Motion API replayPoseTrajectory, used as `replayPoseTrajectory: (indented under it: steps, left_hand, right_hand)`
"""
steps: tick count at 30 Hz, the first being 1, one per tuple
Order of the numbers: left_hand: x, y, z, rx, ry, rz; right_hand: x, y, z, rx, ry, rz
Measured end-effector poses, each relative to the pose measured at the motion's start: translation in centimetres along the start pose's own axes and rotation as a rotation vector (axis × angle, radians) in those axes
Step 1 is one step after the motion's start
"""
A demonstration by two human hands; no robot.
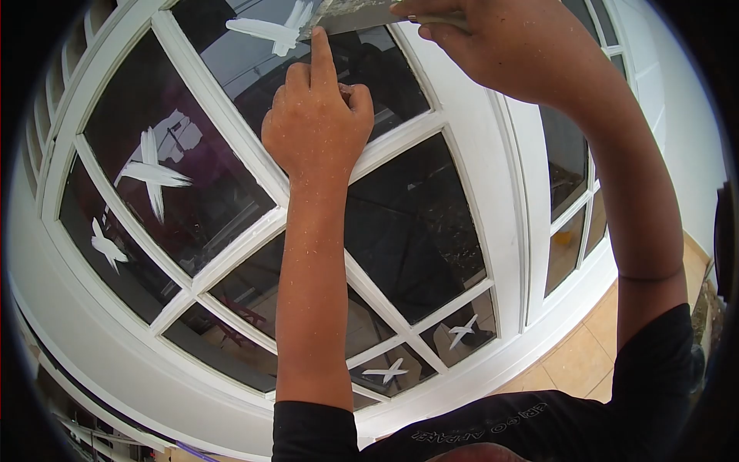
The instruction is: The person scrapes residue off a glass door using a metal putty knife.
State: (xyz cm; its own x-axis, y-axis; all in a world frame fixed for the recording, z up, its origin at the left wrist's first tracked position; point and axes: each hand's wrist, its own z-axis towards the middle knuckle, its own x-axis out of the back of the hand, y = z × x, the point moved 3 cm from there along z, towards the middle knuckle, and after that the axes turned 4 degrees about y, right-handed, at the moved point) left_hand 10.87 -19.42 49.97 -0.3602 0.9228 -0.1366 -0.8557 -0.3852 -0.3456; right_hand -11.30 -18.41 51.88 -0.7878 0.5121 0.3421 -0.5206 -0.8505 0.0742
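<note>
My right hand (496,50) is closed around the handle of a putty knife, high up at the top edge of the view. The knife's broad grey blade (362,17) points left across a dark glass pane and has crumbly residue on it. My left hand (317,115) is raised in front of the same pane. Its index finger is stretched out, with the fingertip right at the blade's left end, and the other fingers are curled in. Beside that fingertip, a white painted cross (279,29) marks the glass.
White window bars (219,96) divide the dark panes. More white crosses mark a left pane (156,173), a far-left pane (108,245) and two lower panes, one cross (385,372) left of the other (463,332). Tan floor tiles (573,358) lie below at right.
</note>
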Motion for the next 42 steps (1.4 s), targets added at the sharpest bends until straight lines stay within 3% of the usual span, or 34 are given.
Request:
replayPoseTrajectory:
  steps: [3, 7, 9, 13, 15, 18, 19, 21, 22, 24, 28, 31, 33, 34, 36, 37, 39, 40, 42]
  left_hand:
    - [0.0, -0.1, -0.1, -0.001, 0.007, -0.006]
    - [-0.1, 0.0, -0.1, -0.015, 0.015, 0.017]
    - [-0.2, -0.1, -0.1, -0.04, 0.018, 0.039]
    - [-0.2, 0.3, 0.1, -0.094, 0.017, 0.087]
    - [-0.1, 0.5, 0.6, -0.058, -0.097, 0.096]
    - [-0.3, 0.3, 0.5, -0.058, -0.079, 0.084]
    - [-0.3, 0.3, 0.5, -0.06, -0.078, 0.086]
    - [-0.4, 0.4, 0.4, -0.05, -0.089, 0.13]
    - [-0.5, 0.3, 0.4, -0.046, -0.09, 0.129]
    - [-0.7, 0.3, 0.3, -0.076, -0.039, 0.161]
    - [-0.6, 0.2, 0.2, -0.065, -0.051, 0.142]
    - [-0.3, 0.4, 0.3, -0.054, -0.075, 0.145]
    - [-0.2, 0.4, 0.3, -0.048, -0.075, 0.097]
    - [-0.2, 0.4, 0.2, -0.046, -0.075, 0.096]
    - [-0.3, 0.4, 0.2, -0.048, -0.062, 0.081]
    - [-0.3, 0.5, 0.2, -0.05, -0.064, 0.08]
    - [-0.2, 0.4, 0.2, -0.05, -0.058, 0.078]
    - [-0.2, 0.4, 0.2, -0.05, -0.057, 0.077]
    - [-0.2, 0.4, 0.1, -0.051, -0.051, 0.077]
  right_hand:
    - [0.3, 0.6, 1.2, -0.126, -0.129, 0.038]
    - [1.6, 0.5, 0.7, -0.043, -0.068, 0.129]
    - [1.3, 0.7, 1.4, -0.221, -0.128, 0.085]
    - [-0.1, 2.3, 2.1, -0.182, -0.014, -0.024]
    - [0.3, 2.0, 1.6, -0.104, -0.012, -0.033]
    - [1.8, 1.0, 2.0, -0.23, -0.118, 0.011]
    - [1.1, 1.1, 1.5, -0.23, -0.115, 0.013]
    - [0.0, 0.9, 0.3, 0.057, 0.204, -0.232]
    - [0.0, 1.1, 1.0, 0.059, 0.201, -0.233]
    - [-0.4, 2.6, 2.8, -0.189, -0.017, -0.101]
    - [0.2, 1.3, 1.0, -0.043, 0.123, -0.106]
    - [0.0, 2.2, 2.1, -0.212, -0.042, -0.009]
    - [0.4, 1.2, 0.7, -0.007, 0.082, -0.076]
    - [0.6, 0.9, 1.3, -0.007, 0.081, -0.077]
    - [0.9, 0.9, 2.7, -0.354, -0.106, -0.023]
    - [0.6, 1.4, 2.1, -0.357, -0.106, -0.021]
    - [0.5, 1.3, 0.8, 0.031, 0.071, -0.063]
    - [0.5, 1.1, 1.2, 0.031, 0.071, -0.064]
    - [0.4, 1.9, 2.6, -0.308, -0.029, -0.04]
